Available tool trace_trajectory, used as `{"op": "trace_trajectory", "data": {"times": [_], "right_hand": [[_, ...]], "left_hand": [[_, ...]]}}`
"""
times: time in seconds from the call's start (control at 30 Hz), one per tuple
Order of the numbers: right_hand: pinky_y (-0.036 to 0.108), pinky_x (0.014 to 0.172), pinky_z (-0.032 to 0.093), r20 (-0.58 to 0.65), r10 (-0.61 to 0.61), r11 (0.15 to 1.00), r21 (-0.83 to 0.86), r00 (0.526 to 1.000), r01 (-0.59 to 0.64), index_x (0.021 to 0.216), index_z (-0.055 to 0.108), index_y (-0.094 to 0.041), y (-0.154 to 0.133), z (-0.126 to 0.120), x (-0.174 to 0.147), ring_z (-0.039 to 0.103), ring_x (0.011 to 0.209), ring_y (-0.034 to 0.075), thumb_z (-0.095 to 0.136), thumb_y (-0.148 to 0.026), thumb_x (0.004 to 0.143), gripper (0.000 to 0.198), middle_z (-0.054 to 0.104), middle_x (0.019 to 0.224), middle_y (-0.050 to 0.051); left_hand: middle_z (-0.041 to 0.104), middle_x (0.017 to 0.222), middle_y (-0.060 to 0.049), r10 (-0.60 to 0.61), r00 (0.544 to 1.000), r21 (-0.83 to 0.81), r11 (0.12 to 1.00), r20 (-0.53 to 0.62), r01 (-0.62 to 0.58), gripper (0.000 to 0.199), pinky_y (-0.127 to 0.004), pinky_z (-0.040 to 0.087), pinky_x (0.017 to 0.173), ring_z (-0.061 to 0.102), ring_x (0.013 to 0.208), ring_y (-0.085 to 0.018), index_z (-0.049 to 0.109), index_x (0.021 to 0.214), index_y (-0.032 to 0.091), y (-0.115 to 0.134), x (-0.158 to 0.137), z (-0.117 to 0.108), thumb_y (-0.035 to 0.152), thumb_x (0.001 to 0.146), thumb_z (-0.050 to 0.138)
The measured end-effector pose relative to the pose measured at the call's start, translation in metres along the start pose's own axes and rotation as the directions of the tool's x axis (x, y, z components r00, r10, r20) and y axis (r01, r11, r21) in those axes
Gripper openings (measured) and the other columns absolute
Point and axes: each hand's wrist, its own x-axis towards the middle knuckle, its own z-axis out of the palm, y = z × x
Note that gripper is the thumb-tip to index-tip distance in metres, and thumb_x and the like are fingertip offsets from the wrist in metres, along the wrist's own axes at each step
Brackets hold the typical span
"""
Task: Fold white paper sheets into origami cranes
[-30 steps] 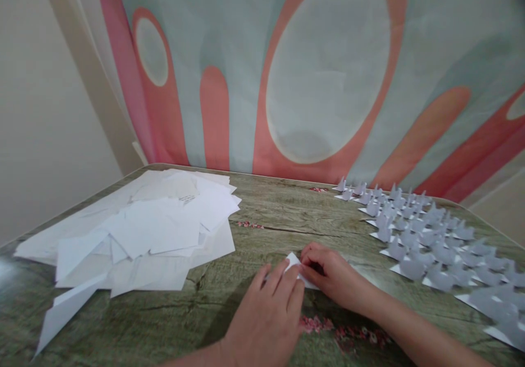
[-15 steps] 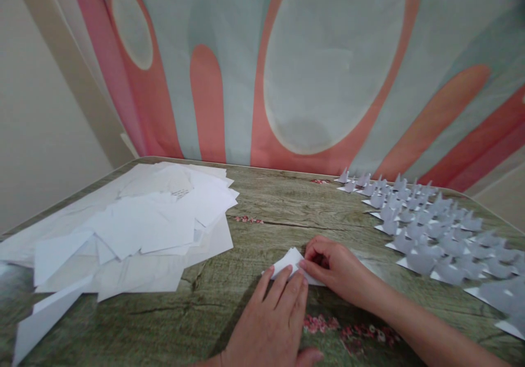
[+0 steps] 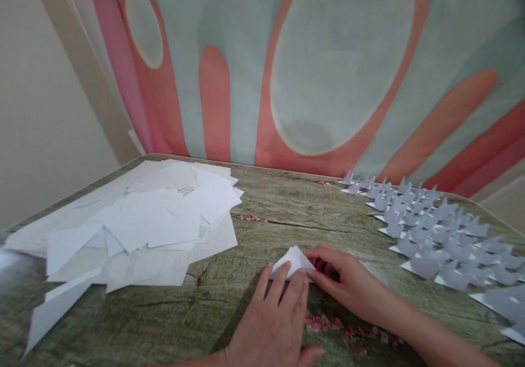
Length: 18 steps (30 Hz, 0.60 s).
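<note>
A small folded piece of white paper [image 3: 293, 258], roughly triangular with its point facing away from me, lies on the wood-patterned table. My left hand [image 3: 275, 307] rests flat with its fingers spread, the fingertips pressing on the paper's near part and hiding it. At the paper's right corner, my right hand [image 3: 337, 273] pinches the edge between thumb and fingers. Its other fingers are curled under and partly hidden.
A broad heap of loose white sheets [image 3: 164, 214] covers the table's left side, with a folded strip of paper [image 3: 61, 307] in front. On the right stand rows of small folded paper figures [image 3: 426, 230]. A patterned cloth backdrop [image 3: 241, 82] hangs behind the table [image 3: 287, 197].
My right hand has shifted slightly and now grips the paper's right corner, with more of the triangle showing. My left hand stays on the paper. The whole view has swung slightly left.
</note>
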Motion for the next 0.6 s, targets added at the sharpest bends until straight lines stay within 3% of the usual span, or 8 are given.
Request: {"op": "trace_trajectory", "data": {"times": [0.17, 0.27, 0.43, 0.6], "right_hand": [[0.027, 0.072, 0.044, 0.023, -0.003, 1.0, 0.005, 1.0, 0.003, 0.114, 0.053, -0.023, -0.005, 0.0, -0.004, 0.055, 0.077, 0.015, 0.05, -0.022, 0.084, 0.03, 0.061, 0.09, 0.002], [0.027, 0.071, 0.044, -0.018, 0.036, 0.999, 0.028, 0.999, -0.035, 0.117, 0.048, -0.022, -0.001, 0.003, -0.005, 0.055, 0.075, 0.015, 0.048, -0.022, 0.085, 0.032, 0.06, 0.083, 0.001], [0.027, 0.072, 0.044, -0.069, 0.031, 0.998, 0.051, 0.997, -0.028, 0.11, 0.048, -0.021, 0.006, 0.005, -0.004, 0.055, 0.077, 0.015, 0.044, -0.025, 0.088, 0.023, 0.059, 0.085, 0.001], [0.027, 0.071, 0.044, -0.077, 0.002, 0.999, 0.042, 0.997, 0.002, 0.103, 0.053, -0.021, 0.009, 0.005, -0.002, 0.055, 0.076, 0.014, 0.044, -0.025, 0.089, 0.018, 0.06, 0.085, 0.002]], "left_hand": [[0.032, 0.14, -0.015, -0.023, 0.999, 0.014, 1.0, -0.033, 0.024, 0.07, -0.054, 0.022, 0.102, 0.022, 0.129, -0.038, 0.034, 0.134, 0.008, -0.001, -0.004, 0.003, 0.058, 0.086, 0.025], [0.029, 0.142, -0.013, -0.026, 0.999, 0.023, 0.999, -0.038, 0.027, 0.07, -0.053, 0.022, 0.103, 0.016, 0.131, -0.038, 0.032, 0.135, 0.009, -0.001, -0.004, 0.003, 0.058, 0.086, 0.026], [0.023, 0.145, -0.012, -0.031, 0.996, 0.045, 0.998, -0.083, 0.035, 0.069, -0.049, 0.025, 0.102, 0.013, 0.132, -0.036, 0.029, 0.136, 0.011, 0.0, -0.005, 0.005, 0.057, 0.085, 0.028], [0.021, 0.146, -0.011, -0.032, 0.996, 0.047, 0.998, -0.084, 0.036, 0.067, -0.046, 0.028, 0.101, 0.02, 0.131, -0.032, 0.026, 0.137, 0.012, 0.0, -0.006, 0.007, 0.056, 0.086, 0.026]]}}
